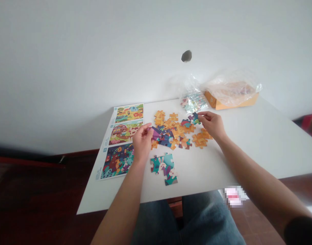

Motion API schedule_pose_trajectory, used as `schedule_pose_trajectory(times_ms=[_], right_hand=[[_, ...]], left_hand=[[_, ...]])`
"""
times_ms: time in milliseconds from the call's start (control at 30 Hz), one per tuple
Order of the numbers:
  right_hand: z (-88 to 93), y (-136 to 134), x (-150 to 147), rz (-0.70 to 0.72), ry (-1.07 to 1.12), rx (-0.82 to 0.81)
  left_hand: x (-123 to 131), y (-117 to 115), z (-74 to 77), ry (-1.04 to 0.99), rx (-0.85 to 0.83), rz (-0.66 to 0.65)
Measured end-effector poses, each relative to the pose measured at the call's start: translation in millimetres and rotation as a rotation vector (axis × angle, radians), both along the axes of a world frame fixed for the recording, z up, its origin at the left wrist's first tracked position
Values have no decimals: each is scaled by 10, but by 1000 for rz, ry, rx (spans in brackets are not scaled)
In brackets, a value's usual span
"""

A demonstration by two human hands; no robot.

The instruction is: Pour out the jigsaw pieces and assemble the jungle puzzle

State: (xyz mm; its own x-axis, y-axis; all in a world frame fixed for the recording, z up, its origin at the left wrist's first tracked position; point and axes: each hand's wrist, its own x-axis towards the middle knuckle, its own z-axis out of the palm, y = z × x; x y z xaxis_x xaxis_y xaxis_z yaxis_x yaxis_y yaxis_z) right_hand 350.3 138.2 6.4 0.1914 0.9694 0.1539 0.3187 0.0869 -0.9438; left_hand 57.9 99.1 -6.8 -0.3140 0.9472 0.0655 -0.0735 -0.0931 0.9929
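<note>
A white bench stands against a white wall above a dark wooden floor, with the person's denim-covered legs showing below its near edge. At the bench's far right sits a shallow orange box under crumpled clear plastic. Just left of it, a clear plastic bag holds printed pieces. A printed sheet with three illustrated scenes lies along the bench's left side. Loose jigsaw pieces, mostly orange with some purple and teal, are scattered in the middle of the bench, between the sheet and the person's right hand. That hand reaches over the pile's far right side, its fingertips pinching a dark multicoloured piece. The left hand is beside the sheet, its fingers closed on a purple piece. Nearer the person, a joined section of teal puzzle showing white rabbits lies apart from the pile.
</note>
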Motion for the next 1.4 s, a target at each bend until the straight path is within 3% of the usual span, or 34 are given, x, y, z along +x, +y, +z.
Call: schedule_pose_trajectory(times_ms=[100,200,300,467,567,667,767,900,1033,1400], right_hand=[[51,-113,-205,194,176,-27],[43,-258,-450,383,302,-135],[-26,-383,-646,507,241,-214],[-69,-443,-734,528,-24,-82],[-17,-383,-641,442,-220,25],[64,-306,-447,355,-435,136],[146,-297,-245,463,-672,131],[205,-391,-176,609,-891,20],[215,-437,-262,640,-915,-35],[220,-401,-214,755,-763,48]], left_hand=[[40,-4,-7,22,-11,-35],[114,-36,-12,72,-30,-188],[192,-85,-6,84,-50,-350],[230,-134,5,131,-84,-469],[207,-126,-1,114,-98,-438],[174,-102,-2,-5,-98,-328],[135,-77,8,-124,-96,-212],[95,-62,22,-195,-81,-159],[89,-64,16,-188,-63,-162],[115,-21,-51,-105,-59,-174]])
